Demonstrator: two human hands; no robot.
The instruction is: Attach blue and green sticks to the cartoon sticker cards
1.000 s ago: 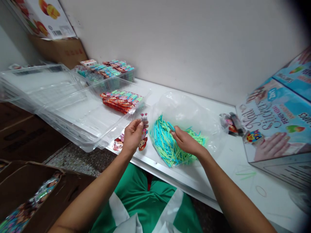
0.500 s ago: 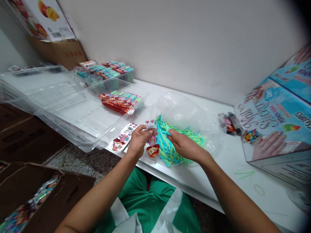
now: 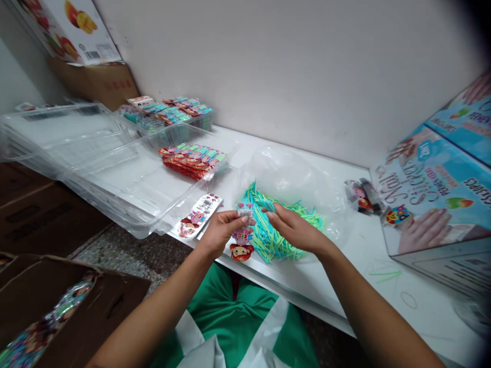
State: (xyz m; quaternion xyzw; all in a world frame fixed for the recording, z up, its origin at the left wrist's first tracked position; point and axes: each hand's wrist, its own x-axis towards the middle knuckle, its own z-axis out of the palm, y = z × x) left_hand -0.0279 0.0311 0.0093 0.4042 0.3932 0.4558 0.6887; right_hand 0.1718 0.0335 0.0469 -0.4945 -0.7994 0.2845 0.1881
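My left hand (image 3: 221, 231) pinches a small printed card (image 3: 241, 245), which has a red-haired cartoon face at its lower end and a barcode-like patch near my thumb. To its right my right hand (image 3: 293, 227) hovers over a heap of thin green and teal plastic sticks (image 3: 276, 243), with a teal stick (image 3: 269, 207) between its thumb and fingers. The heap lies on a clear plastic bag (image 3: 303, 174). Beside my left hand is a stack of similar white cards (image 3: 197, 217), lying flat at the table edge.
A clear plastic tray (image 3: 148, 227) on the left holds rows of finished-looking card packs (image 3: 194, 161). Another filled tray (image 3: 172, 112) stands behind. Blue printed boxes (image 3: 437, 189) are at right, near small dark packets (image 3: 363, 197). An open carton (image 3: 115, 301) sits lower left.
The card in my left hand has turned more upright, face towards me, and sits slightly lower. My right hand has drawn a little to the right, away from the card.
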